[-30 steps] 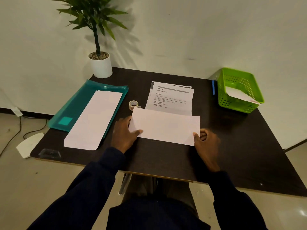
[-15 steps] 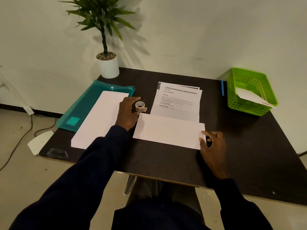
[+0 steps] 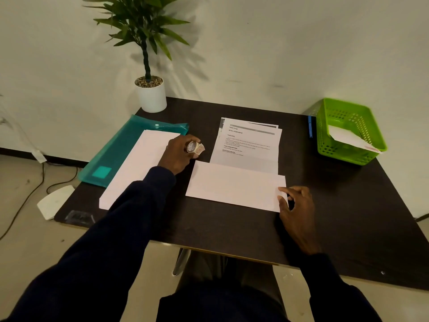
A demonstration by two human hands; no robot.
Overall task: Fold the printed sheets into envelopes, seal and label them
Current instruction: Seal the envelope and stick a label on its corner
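Dark surface, landmark: white envelope lying flat near the front edge. Right hand: at the envelope's right end, thumb and forefinger pinching its near right corner, other fingers loosely curled. Left hand: just left of and beyond the envelope, fingers closed around a small tape roll, held clear of the envelope. Printed sheets: stack directly behind the envelope, its near edge tucked under the envelope's far edge. Blank envelope stack: left of the envelope, lying partly on a teal plastic folder. Green basket: far right of the envelope, holding one envelope-like white item. Blue pen: just beside the basket's left wall. Potted plant: far behind and left of the envelope, at the surface's back corner.
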